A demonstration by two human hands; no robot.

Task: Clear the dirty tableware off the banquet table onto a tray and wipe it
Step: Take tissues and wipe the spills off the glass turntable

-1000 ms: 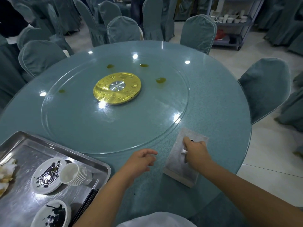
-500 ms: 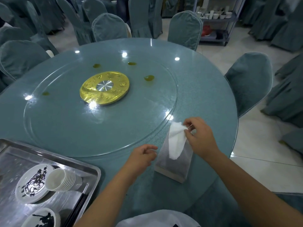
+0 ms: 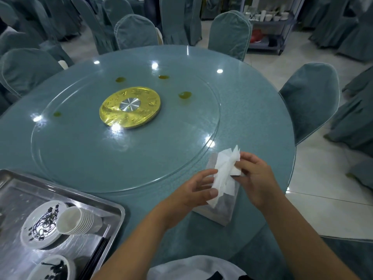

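Nearest, well to the left of the left hand [image 3: 193, 190], the tray [image 3: 119, 211] is already carrying the dirty plates [image 3: 40, 225], a stack of cups [image 3: 76, 220] lying on its side and dark chopsticks [image 3: 94, 257]. The clearing therefore looks done, and the wiping step is getting under way.

Both hands are meeting over the tissue pack [image 3: 216, 213], which is lying on the tabletop [image 3: 262, 110] directly beneath them. The right hand [image 3: 256, 178] is pinching the upper part of a white tissue [image 3: 224, 170] between curled fingers and thumb. The left hand, half curled, is taking the lower edge between thumb and fingertips.

Beyond the hands, the glass turntable [image 3: 90, 158] is showing yellow-green oily spots [image 3: 184, 95] around its gold hub [image 3: 130, 108]. The next move, I judge, is calling for bunching the tissue and reaching forward past the hands to those spots.

Compared with half a second ago, the tissue is drawn further out of the pack and spreading open. The left hand, then hovering empty beside the pack, is now gripping it.
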